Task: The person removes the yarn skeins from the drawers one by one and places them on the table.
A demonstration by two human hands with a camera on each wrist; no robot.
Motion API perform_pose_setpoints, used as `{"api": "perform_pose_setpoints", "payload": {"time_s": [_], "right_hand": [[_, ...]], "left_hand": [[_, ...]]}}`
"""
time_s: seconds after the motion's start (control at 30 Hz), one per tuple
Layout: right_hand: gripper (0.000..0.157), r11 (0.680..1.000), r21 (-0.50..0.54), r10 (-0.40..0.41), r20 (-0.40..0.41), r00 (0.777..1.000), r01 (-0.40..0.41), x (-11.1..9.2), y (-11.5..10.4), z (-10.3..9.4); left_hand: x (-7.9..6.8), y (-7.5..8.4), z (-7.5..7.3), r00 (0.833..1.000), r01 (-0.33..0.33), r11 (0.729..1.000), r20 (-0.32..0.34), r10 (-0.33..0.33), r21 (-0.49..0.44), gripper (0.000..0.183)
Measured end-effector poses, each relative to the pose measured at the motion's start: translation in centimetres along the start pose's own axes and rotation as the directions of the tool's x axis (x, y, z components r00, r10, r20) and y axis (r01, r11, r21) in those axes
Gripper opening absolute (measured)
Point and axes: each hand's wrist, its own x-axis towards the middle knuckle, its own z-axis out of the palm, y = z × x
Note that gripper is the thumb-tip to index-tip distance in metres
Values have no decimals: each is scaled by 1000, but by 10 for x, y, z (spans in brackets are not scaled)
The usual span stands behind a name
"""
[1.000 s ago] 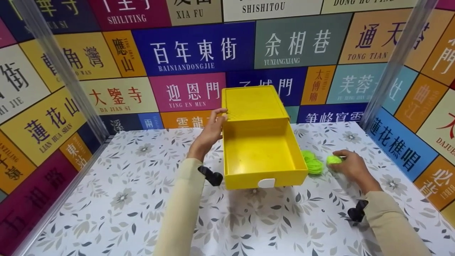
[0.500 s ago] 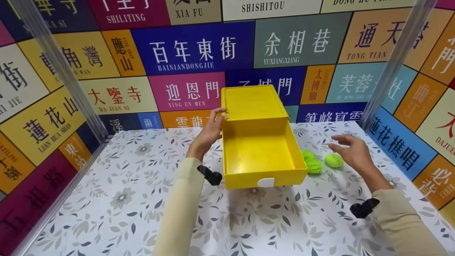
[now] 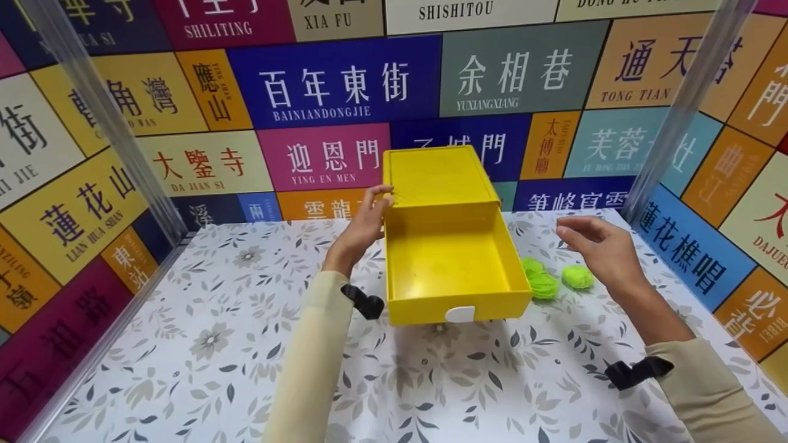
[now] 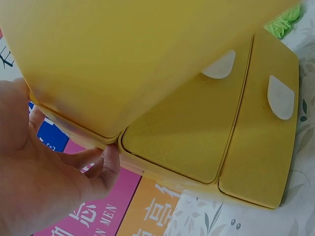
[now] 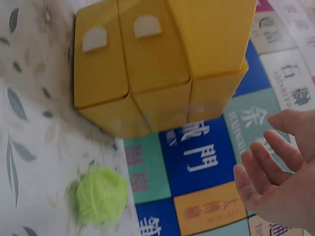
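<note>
A yellow drawer unit (image 3: 438, 178) stands on the table, its top drawer (image 3: 455, 255) pulled out and bare inside. Below it, two closed drawers with white tabs show in the left wrist view, the middle drawer (image 4: 182, 123) and the bottom drawer (image 4: 266, 132). My left hand (image 3: 363, 227) holds the unit's upper left side, fingers bent at its edge. To the right of the unit lie a bright green yarn ball (image 3: 577, 277) and a looser green yarn bundle (image 3: 540, 280). My right hand (image 3: 600, 249) is raised behind the ball, loosely curled and holding nothing.
A floral-patterned tabletop (image 3: 215, 295) runs up to a wall of coloured name panels (image 3: 335, 83). Clear upright posts (image 3: 668, 111) stand at the back corners. Black wrist cameras (image 3: 637, 372) sit on both sleeves.
My right hand has let go of the green yarn ball, leaving it on the table, and has moved up and away from it. The left hand and drawer unit stay in place.
</note>
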Motion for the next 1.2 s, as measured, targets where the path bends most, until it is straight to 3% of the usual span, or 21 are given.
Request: {"api": "perform_pose_setpoints", "payload": {"time_s": [0.23, 0.63, 0.8, 1.0, 1.2], "right_hand": [[51, 992, 75, -106, 19, 994, 104, -26, -28, 7], [36, 958, 116, -268, 40, 963, 262, -75, -65, 19], [32, 948, 199, -275, 122, 954, 248, -94, -74, 22], [31, 945, 270, -258, 272, 927, 184, -109, -78, 30], [39, 937, 333, -248, 431, 868, 103, -112, -69, 42]], "left_hand": [[1, 1, -1, 1000, 9, 1000, -2, -9, 24, 35], [0, 0, 0, 1000, 1, 1000, 5, -1, -6, 37], [0, 1, 0, 1000, 7, 1000, -1, -7, 0, 36], [0, 1, 0, 1000, 2, 1000, -2, -2, 9, 37], [0, 1, -1, 1000, -1, 1000, -4, 1, 11, 37]]}}
